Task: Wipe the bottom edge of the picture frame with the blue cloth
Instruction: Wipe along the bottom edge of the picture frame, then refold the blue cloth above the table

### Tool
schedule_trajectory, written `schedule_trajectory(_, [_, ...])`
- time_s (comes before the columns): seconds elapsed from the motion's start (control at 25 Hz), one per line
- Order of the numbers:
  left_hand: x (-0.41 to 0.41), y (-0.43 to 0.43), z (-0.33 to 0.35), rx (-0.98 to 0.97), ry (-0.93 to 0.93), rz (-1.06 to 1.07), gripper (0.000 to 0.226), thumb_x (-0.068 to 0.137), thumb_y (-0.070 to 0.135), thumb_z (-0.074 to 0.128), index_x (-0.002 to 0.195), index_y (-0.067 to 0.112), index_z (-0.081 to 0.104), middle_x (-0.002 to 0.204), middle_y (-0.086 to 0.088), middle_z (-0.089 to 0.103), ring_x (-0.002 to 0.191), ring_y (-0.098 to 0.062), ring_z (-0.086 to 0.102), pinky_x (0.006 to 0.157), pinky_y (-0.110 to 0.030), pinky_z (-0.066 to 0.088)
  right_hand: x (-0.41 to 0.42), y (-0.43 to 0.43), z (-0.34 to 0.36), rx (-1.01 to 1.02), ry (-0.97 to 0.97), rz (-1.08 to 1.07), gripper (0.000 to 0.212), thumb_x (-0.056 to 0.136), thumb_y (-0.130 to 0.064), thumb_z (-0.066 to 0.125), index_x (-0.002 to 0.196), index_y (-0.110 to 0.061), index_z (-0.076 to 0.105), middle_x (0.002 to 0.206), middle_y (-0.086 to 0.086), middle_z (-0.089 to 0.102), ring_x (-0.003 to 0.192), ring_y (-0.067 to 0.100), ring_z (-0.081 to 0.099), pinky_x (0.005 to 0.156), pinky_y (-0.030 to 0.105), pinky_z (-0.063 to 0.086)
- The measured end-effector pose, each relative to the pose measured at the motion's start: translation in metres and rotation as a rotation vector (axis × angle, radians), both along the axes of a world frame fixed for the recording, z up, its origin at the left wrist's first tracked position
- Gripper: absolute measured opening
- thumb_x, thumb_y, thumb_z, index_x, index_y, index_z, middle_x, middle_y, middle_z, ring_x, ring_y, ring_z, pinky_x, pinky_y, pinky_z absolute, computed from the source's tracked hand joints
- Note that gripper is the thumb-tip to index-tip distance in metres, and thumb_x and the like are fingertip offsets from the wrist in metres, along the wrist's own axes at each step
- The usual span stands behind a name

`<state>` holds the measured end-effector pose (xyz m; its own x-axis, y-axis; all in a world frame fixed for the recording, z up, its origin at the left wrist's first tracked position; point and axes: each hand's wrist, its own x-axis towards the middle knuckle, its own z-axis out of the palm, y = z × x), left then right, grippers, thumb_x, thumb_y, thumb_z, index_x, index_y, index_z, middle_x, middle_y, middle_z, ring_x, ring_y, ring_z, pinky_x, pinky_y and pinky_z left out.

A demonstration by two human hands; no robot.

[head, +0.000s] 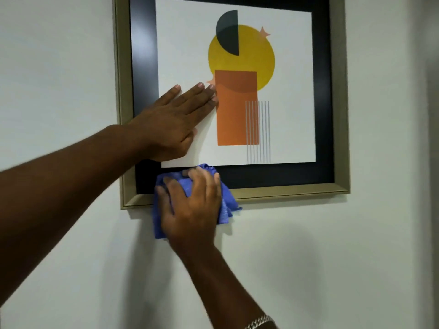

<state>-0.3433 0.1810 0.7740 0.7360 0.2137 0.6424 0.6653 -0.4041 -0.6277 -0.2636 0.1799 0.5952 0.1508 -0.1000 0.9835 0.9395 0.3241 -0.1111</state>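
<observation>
Right hand (pixel 190 205) presses the blue cloth (pixel 228 205) against the lower left part of the picture frame (pixel 285 189), its fingers spread and curled over the bunched fabric so that it grips the cloth flat to the surface. The cloth covers a stretch of the frame's bottom edge near the left corner; part of it rises onto the black mat (pixel 273 175) above the edge, and part hangs below the frame against the wall (pixel 332 257). A fold of the cloth sticks out to the right of the hand, and another shows at its left side.

Left hand (pixel 171 124) lies open and flat on the glass, palm down, fingers straight and close together, holding nothing. Its fingertips reach the left side of the orange rectangle in the print (pixel 237 91), while the heel of the hand sits over the black mat near the frame's left side. The left forearm crosses in from the lower left.

The frame is a dull gold colour and hangs on a pale wall. The print shows a yellow circle, a dark half circle, an orange rectangle and thin grey vertical lines. A metal bracelet (pixel 259 322) circles the right wrist at the bottom of the view.
</observation>
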Motion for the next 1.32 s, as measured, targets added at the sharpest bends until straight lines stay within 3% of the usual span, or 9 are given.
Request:
schedule_trajectory(0.36, [0.046, -0.034, -0.061, -0.108, -0.222, 0.122, 0.081, 0.086, 0.029, 0.048, 0.155, 0.015, 0.006, 0.167, -0.005, 0.001, 0.153, -0.029, -0.001, 0.123, -0.051, 0.007, 0.196, -0.06, -0.003, -0.294, -0.004, 0.182, 0.03, 0.094, -0.024, 0.052, 0.119, -0.021, 0.066, 0.126, 0.009, 0.056, 0.124, 0.025, 0.048, 0.112, 0.057, 0.035])
schedule_trajectory(0.56, [0.13, -0.053, -0.143, -0.329, -0.366, 0.004, 0.08, 0.092, 0.044, 0.039, 0.155, 0.012, 0.003, 0.166, -0.005, -0.008, 0.153, -0.025, -0.008, 0.124, -0.047, 0.003, 0.231, -0.087, 0.009, -0.411, 0.101, 0.426, 0.041, 0.085, -0.003, 0.064, 0.124, -0.016, 0.062, 0.15, 0.013, 0.038, 0.14, 0.026, 0.036, 0.119, 0.041, 0.033])
schedule_trajectory(0.68, [0.172, -0.061, -0.167, -0.426, -0.558, -0.047, 0.073, 0.093, 0.041, 0.03, 0.155, 0.009, 0.007, 0.166, -0.008, -0.01, 0.153, -0.023, -0.012, 0.124, -0.044, -0.005, 0.239, -0.099, 0.025, -0.474, 0.147, 0.536, 0.057, 0.08, 0.006, 0.068, 0.131, -0.014, 0.053, 0.14, 0.015, 0.049, 0.126, 0.023, 0.05, 0.112, 0.031, 0.042])
schedule_trajectory(0.8, [0.199, -0.076, -0.194, -0.476, -0.822, -0.364, 0.062, 0.093, 0.028, 0.035, 0.152, 0.008, 0.024, 0.165, -0.003, 0.007, 0.153, -0.016, -0.002, 0.125, -0.03, 0.002, 0.257, -0.117, 0.031, -0.557, 0.2, 0.621, 0.067, 0.074, 0.009, 0.07, 0.132, -0.019, 0.051, 0.113, 0.013, 0.064, 0.096, 0.01, 0.061, 0.086, 0.007, 0.05])
schedule_trajectory(0.88, [0.213, -0.094, -0.21, -0.623, -0.986, -0.644, 0.05, 0.093, 0.023, 0.039, 0.143, 0.024, 0.034, 0.152, 0.016, 0.039, 0.142, -0.002, 0.033, 0.114, -0.012, 0.028, 0.268, -0.129, 0.019, -0.576, 0.238, 0.711, 0.068, 0.074, 0.009, 0.073, 0.131, -0.02, 0.05, 0.111, 0.008, 0.065, 0.096, 0.011, 0.065, 0.087, 0.014, 0.054])
schedule_trajectory(0.92, [0.22, -0.103, -0.219, -0.696, -1.07, -0.744, 0.039, 0.094, 0.024, 0.04, 0.131, 0.034, 0.041, 0.126, 0.029, 0.056, 0.117, 0.007, 0.054, 0.096, -0.007, 0.043, 0.274, -0.135, 0.009, -0.576, 0.268, 0.761, 0.066, 0.075, 0.007, 0.075, 0.13, -0.021, 0.05, 0.114, 0.007, 0.065, 0.099, 0.012, 0.066, 0.089, 0.019, 0.056])
schedule_trajectory(1.0, [0.24, -0.118, -0.241, -0.791, -1.259, -0.809, 0.02, 0.096, 0.031, 0.038, 0.111, 0.039, 0.047, 0.078, 0.027, 0.063, 0.071, 0.003, 0.06, 0.063, -0.008, 0.047, 0.285, -0.146, -0.019, -0.583, 0.348, 0.804, 0.064, 0.076, 0.002, 0.078, 0.128, -0.021, 0.05, 0.123, 0.007, 0.064, 0.106, 0.017, 0.066, 0.094, 0.029, 0.057])
schedule_trajectory(1.2, [0.291, -0.131, -0.319, -1.186, -1.486, -0.782, 0.025, 0.096, 0.038, 0.044, 0.114, 0.023, 0.052, 0.103, 0.016, 0.061, 0.092, 0.0, 0.062, 0.083, -0.019, 0.051, 0.323, -0.164, -0.123, -0.728, 0.642, 0.869, 0.062, 0.074, 0.004, 0.077, 0.126, -0.019, 0.052, 0.119, 0.004, 0.066, 0.111, 0.02, 0.065, 0.101, 0.047, 0.055])
schedule_trajectory(1.32, [0.32, -0.133, -0.397, -1.449, -1.615, -0.693, 0.015, 0.1, 0.031, 0.045, 0.095, 0.02, 0.054, 0.091, 0.007, 0.062, 0.076, 0.002, 0.064, 0.073, -0.018, 0.053, 0.35, -0.175, -0.206, -0.857, 0.868, 0.839, 0.06, 0.076, -0.005, 0.078, 0.127, -0.019, 0.05, 0.123, 0.004, 0.063, 0.113, 0.021, 0.064, 0.099, 0.043, 0.056])
